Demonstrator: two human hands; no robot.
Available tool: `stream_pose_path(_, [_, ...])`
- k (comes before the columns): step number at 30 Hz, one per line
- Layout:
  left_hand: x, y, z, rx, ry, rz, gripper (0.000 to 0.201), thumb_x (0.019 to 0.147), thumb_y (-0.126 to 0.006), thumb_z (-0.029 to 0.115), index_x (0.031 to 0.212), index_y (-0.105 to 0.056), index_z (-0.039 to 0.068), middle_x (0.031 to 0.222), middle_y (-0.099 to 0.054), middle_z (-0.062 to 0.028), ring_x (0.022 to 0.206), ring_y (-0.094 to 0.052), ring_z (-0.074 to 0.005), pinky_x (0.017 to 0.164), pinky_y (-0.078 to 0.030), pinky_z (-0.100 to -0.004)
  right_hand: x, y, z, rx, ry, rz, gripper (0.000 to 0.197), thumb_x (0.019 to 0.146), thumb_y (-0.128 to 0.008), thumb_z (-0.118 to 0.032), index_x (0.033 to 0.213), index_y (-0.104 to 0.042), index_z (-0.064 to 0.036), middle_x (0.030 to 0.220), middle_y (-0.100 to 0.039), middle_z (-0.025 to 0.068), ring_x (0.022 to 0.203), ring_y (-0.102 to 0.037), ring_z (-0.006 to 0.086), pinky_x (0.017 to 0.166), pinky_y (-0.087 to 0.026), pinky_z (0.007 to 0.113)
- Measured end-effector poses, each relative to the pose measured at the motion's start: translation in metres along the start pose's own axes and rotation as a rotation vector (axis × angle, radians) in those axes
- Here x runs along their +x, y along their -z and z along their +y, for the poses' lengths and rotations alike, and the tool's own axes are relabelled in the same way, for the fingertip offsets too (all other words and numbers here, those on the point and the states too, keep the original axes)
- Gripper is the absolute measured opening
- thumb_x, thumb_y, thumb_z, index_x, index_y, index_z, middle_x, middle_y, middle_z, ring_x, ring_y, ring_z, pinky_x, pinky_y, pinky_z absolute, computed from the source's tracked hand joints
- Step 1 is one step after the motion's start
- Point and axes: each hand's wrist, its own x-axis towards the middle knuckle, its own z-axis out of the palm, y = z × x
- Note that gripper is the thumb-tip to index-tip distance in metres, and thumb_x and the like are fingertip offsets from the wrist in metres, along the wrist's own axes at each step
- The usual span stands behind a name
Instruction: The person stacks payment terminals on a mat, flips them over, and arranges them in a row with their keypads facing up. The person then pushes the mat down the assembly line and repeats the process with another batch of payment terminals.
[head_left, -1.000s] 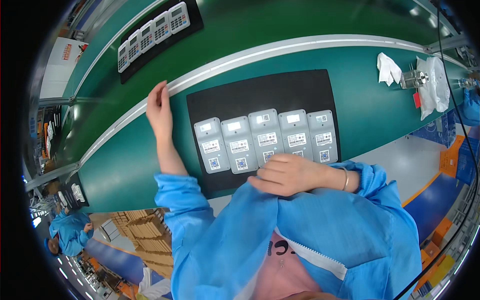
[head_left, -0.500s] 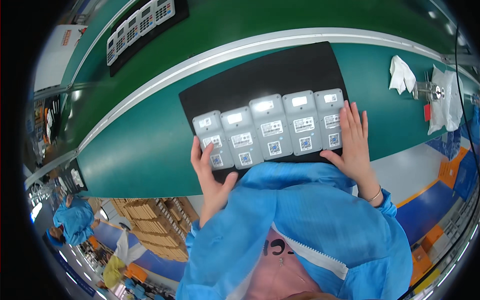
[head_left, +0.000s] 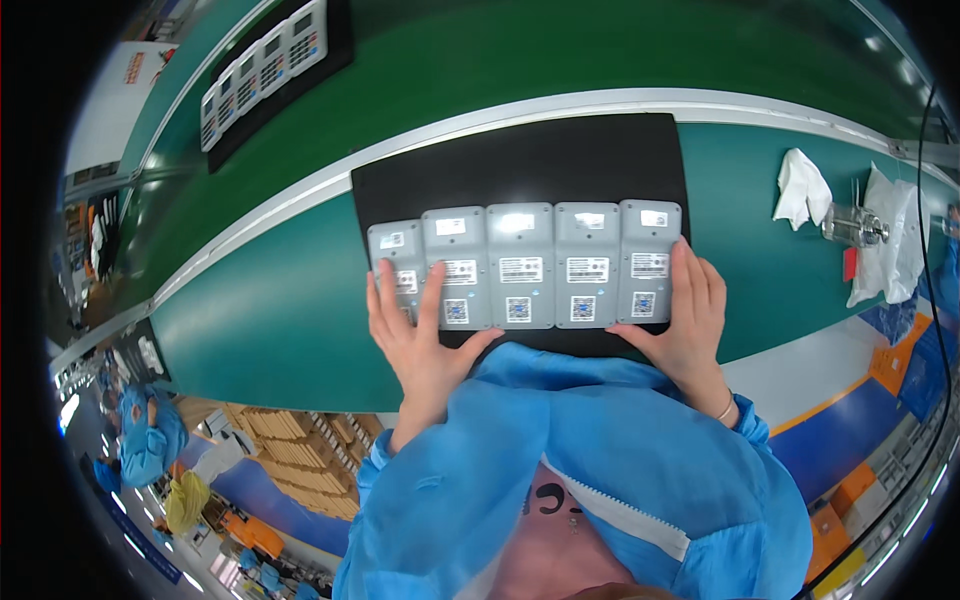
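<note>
Several grey card payment terminals [head_left: 520, 240] lie face down in a row, side by side, their labelled backs up, on a black foam mat [head_left: 530, 160]. My left hand [head_left: 425, 360] spreads its fingers over the leftmost terminal [head_left: 392, 242] and part of its neighbour, partly covering their labels. Its thumb points along the row's near edge. At the other end, my right hand [head_left: 690, 330] lays stretched fingers along the outer side of the rightmost terminal [head_left: 652, 270], thumb at the near edge. Both hands touch the row without lifting it.
The mat rests on a green bench [head_left: 270, 340]. Beyond a pale rail [head_left: 560, 103], a green surface carries another black mat [head_left: 342, 50] with terminals [head_left: 265, 72] keypad up. At right are a white cloth [head_left: 800, 188], a glass bottle [head_left: 852, 225] and a plastic bag [head_left: 895, 240].
The terminals' slanted row now lies straighter and more even along the near edge. My left hand has shifted further over the left-end terminals. My right hand remains at the right end.
</note>
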Motion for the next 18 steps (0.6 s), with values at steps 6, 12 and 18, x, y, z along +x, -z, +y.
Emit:
stream_pose_path(6, [0.000, -0.003, 0.000, 0.040, 0.007, -0.039, 0.095, 0.061, -0.084, 0.057, 0.141, -0.049, 0.020, 0.153, -0.023, -0.0269, 0.135, -0.028, -0.0503, 0.105, -0.030, -0.0565, 0.007, 0.000, 0.000, 0.010, -0.001, -0.014, 0.101, 0.060, -0.083, -0.047, 0.136, -0.046, 0.0084, 0.137, -0.051, 0.0220, 0.107, -0.053, 0.0321, 0.089, -0.039, 0.040])
stream_pose_path(12, [-0.016, 0.011, -0.025, -0.197, 0.134, 0.019, 0.093, 0.075, -0.074, 0.054, 0.146, -0.037, 0.007, 0.153, -0.024, -0.0277, 0.137, -0.029, -0.0447, 0.109, -0.029, -0.0507, 0.014, 0.008, 0.028, 0.450, -0.151, 0.047, 0.058, 0.081, -0.071, -0.022, 0.130, -0.053, 0.0043, 0.119, -0.060, 0.0189, 0.103, -0.056, 0.0344, 0.090, -0.045, 0.040])
stream_pose_path(18, [-0.020, 0.014, -0.047, -0.291, 0.147, -0.018, 0.073, 0.099, -0.028, 0.056, 0.143, -0.041, -0.001, 0.147, -0.041, -0.0199, 0.137, -0.034, -0.0379, 0.111, -0.020, -0.0464, 0.030, -0.004, 0.028, 0.085, -0.145, 0.067, 0.035, 0.084, -0.055, 0.008, 0.115, -0.068, -0.0032, 0.120, -0.061, 0.0138, 0.102, -0.059, 0.0285, 0.084, -0.048, 0.033])
